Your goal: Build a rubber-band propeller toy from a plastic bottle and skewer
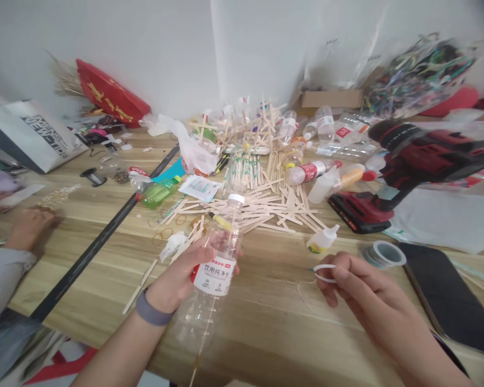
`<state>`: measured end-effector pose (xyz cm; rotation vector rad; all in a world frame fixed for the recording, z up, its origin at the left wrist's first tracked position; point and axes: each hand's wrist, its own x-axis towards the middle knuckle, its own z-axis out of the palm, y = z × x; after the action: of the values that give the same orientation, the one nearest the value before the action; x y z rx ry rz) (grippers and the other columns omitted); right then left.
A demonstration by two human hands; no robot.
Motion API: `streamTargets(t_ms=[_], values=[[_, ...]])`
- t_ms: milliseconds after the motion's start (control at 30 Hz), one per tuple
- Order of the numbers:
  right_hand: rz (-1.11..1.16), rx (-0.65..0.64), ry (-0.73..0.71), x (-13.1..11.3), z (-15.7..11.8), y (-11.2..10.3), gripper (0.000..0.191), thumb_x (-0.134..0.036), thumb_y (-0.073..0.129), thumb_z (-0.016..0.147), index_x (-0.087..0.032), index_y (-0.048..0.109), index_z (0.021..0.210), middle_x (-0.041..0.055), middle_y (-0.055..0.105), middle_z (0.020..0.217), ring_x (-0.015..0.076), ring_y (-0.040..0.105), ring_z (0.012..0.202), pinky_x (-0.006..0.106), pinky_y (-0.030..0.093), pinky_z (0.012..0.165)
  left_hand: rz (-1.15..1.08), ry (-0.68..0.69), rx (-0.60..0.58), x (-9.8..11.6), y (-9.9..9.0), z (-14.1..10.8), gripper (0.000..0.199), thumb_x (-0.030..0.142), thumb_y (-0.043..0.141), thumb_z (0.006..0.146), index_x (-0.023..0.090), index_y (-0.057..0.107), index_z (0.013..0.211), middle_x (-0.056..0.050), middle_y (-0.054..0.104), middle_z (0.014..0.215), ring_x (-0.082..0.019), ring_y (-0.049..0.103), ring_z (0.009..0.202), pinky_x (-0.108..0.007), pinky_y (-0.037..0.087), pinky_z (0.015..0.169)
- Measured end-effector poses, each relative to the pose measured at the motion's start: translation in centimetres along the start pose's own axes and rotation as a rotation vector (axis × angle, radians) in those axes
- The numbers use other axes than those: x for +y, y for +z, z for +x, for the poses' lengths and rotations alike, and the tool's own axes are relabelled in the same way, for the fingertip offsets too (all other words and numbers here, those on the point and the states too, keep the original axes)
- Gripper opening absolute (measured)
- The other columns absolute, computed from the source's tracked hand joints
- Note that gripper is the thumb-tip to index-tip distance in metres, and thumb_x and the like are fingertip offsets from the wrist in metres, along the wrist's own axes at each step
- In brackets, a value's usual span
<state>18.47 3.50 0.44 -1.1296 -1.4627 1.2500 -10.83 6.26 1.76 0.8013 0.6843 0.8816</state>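
Observation:
My left hand (pixel 181 274) is wrapped around the middle of a clear plastic water bottle (pixel 213 277) with a white cap and a white-and-red label. The bottle leans slightly over the near part of the table. Between thumb and fingers, my right hand (pixel 358 287) pinches a small white ring (pixel 325 280). A thin pale thread hangs near the ring and loops toward the tabletop. Just beyond this hand lies a small glue bottle (pixel 321 239) with a yellow-green label. To its right are a grey tape roll (pixel 384 253) and a dark phone (pixel 443 293).
Wooden sticks (pixel 262 207) are heaped mid-table, with several plastic bottles behind them. A red-and-black cordless drill (pixel 419 166) stands at right. A green bottle (pixel 160 192) lies left of the sticks, near a dark strip (pixel 105 244). Another person's hand (pixel 30 228) rests at far left.

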Motion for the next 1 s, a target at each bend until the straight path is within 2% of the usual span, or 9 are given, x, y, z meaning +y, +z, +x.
streamTargets(t_ms=[267, 500, 667, 767, 900, 1000], values=[[-0.125, -0.121, 0.112, -0.8, 1.0, 2.2, 0.043, -0.058, 0.048, 0.095, -0.022, 0.059, 0.074, 0.0003, 0.059, 0.063, 0.0145, 0.051, 0.061, 0.027, 0.038, 0.059, -0.034, -0.029, -0.077, -0.7, 0.0, 0.7, 0.047, 0.039, 0.077, 0.072, 0.021, 0.065, 0.114, -0.007, 0.071, 0.103, -0.020, 0.070, 0.079, -0.027, 0.051, 0.066], [-0.117, -0.141, 0.109, -0.9, 1.3, 3.1, 0.044, -0.059, 0.049, 0.093, -0.021, 0.058, 0.073, 0.0004, 0.058, 0.061, 0.0137, 0.050, 0.058, 0.026, 0.038, 0.055, 0.000, -0.020, -0.044, -0.8, 0.2, 0.5, 0.050, 0.041, 0.077, 0.072, 0.019, 0.064, 0.114, -0.009, 0.070, 0.105, -0.021, 0.069, 0.080, -0.030, 0.052, 0.070], [-0.170, -0.098, 0.115, -0.6, 1.1, 1.9, 0.046, -0.060, 0.048, 0.093, -0.022, 0.056, 0.069, 0.0005, 0.059, 0.063, 0.0147, 0.052, 0.062, 0.026, 0.039, 0.061, -0.016, -0.006, -0.006, -0.4, 0.1, -0.1, 0.047, 0.044, 0.074, 0.075, 0.022, 0.062, 0.115, -0.006, 0.070, 0.103, -0.019, 0.069, 0.079, -0.024, 0.049, 0.058], [-0.182, -0.044, 0.110, -0.4, 0.6, 0.8, 0.051, -0.065, 0.048, 0.091, -0.021, 0.055, 0.064, 0.0014, 0.058, 0.063, 0.0161, 0.052, 0.064, 0.027, 0.041, 0.064, 0.009, 0.034, 0.016, -0.2, 0.1, -0.5, 0.045, 0.044, 0.072, 0.077, 0.021, 0.062, 0.114, -0.007, 0.069, 0.104, -0.018, 0.068, 0.078, -0.024, 0.049, 0.057], [-0.124, 0.092, 0.166, 0.4, -0.9, -1.0, 0.050, -0.063, 0.053, 0.089, -0.021, 0.056, 0.062, 0.0023, 0.058, 0.063, 0.0179, 0.055, 0.067, 0.027, 0.042, 0.068, 0.017, 0.053, 0.058, -0.1, -0.1, -1.0, 0.040, 0.042, 0.069, 0.079, 0.018, 0.064, 0.111, -0.008, 0.070, 0.103, -0.018, 0.068, 0.078, -0.025, 0.050, 0.061], [0.001, 0.246, 0.249, 1.2, -2.0, -2.9, 0.046, -0.062, 0.067, 0.079, -0.021, 0.059, 0.059, 0.0032, 0.057, 0.059, 0.0181, 0.054, 0.062, 0.028, 0.042, 0.060, 0.000, 0.039, 0.074, -0.3, -0.6, -1.2, 0.044, 0.042, 0.072, 0.076, 0.017, 0.066, 0.112, -0.009, 0.072, 0.102, -0.019, 0.069, 0.077, -0.025, 0.050, 0.060]])
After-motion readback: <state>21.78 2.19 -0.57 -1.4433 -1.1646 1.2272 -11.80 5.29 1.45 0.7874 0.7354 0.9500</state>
